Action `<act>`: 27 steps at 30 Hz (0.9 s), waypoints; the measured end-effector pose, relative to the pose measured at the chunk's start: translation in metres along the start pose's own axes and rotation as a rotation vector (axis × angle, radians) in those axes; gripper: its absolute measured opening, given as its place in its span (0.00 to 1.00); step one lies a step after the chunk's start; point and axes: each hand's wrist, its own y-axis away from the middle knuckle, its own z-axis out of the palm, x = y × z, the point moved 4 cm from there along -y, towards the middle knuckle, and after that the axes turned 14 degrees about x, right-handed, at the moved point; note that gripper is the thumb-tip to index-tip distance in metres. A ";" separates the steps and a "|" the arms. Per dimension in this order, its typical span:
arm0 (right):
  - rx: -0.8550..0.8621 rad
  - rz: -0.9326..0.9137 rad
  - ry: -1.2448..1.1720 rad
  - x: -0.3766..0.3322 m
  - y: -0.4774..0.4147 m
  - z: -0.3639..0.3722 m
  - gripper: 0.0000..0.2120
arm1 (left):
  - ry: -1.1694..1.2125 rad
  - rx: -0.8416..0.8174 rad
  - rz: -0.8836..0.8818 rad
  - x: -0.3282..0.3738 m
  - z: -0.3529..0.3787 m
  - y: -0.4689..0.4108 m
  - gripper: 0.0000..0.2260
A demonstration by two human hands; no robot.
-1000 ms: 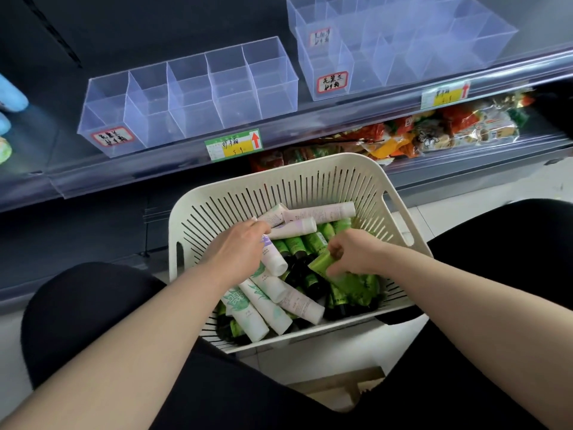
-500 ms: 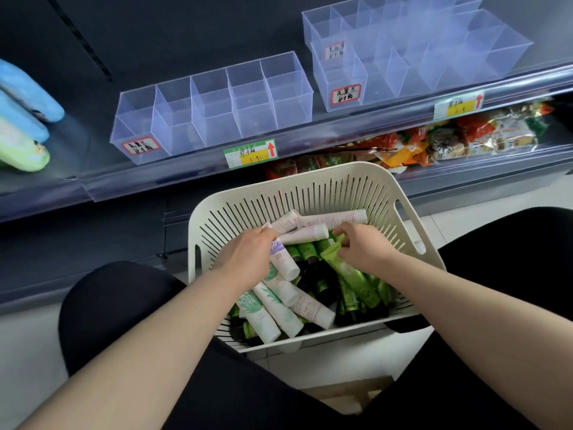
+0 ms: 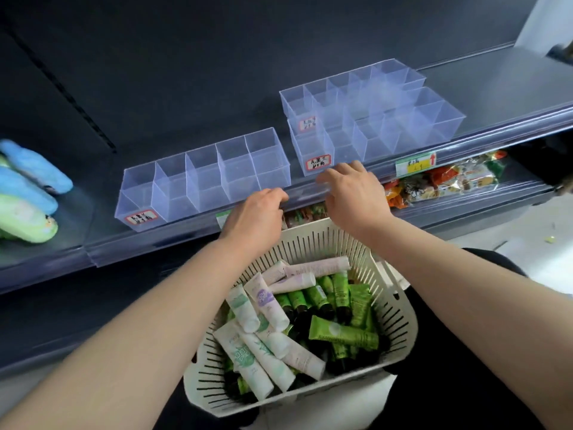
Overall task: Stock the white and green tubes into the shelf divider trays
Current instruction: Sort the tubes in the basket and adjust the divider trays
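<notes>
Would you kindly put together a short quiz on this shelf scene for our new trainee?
1. True or false: the clear divider trays already hold tubes.
2. Where do the white tubes and green tubes lie? A) in the slotted basket; B) in the trays; C) on the floor.
3. Fill in: the left tray has ___ compartments in a row.
Key: 1 false; 2 A; 3 five.

Tubes [image 3: 267, 301] in basket [image 3: 400, 308] before shelf [image 3: 99, 193]; divider trays [image 3: 201, 178] on shelf (one left, others right).
</notes>
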 end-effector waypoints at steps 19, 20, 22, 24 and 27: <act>0.007 -0.068 0.120 0.061 -0.084 0.019 0.16 | 0.051 0.062 -0.069 0.017 0.013 -0.173 0.15; 0.010 -0.057 0.133 0.069 -0.085 0.017 0.16 | 0.044 0.057 -0.057 0.019 0.016 -0.181 0.15; 0.003 -0.034 0.154 0.082 -0.087 0.015 0.18 | 0.021 0.048 -0.023 0.024 0.022 -0.194 0.16; -0.009 -0.017 0.170 0.092 -0.089 0.012 0.19 | -0.015 0.028 0.005 0.031 0.029 -0.205 0.17; -0.010 -0.040 0.194 0.098 -0.089 0.012 0.17 | -0.099 -0.002 0.039 0.042 0.038 -0.217 0.17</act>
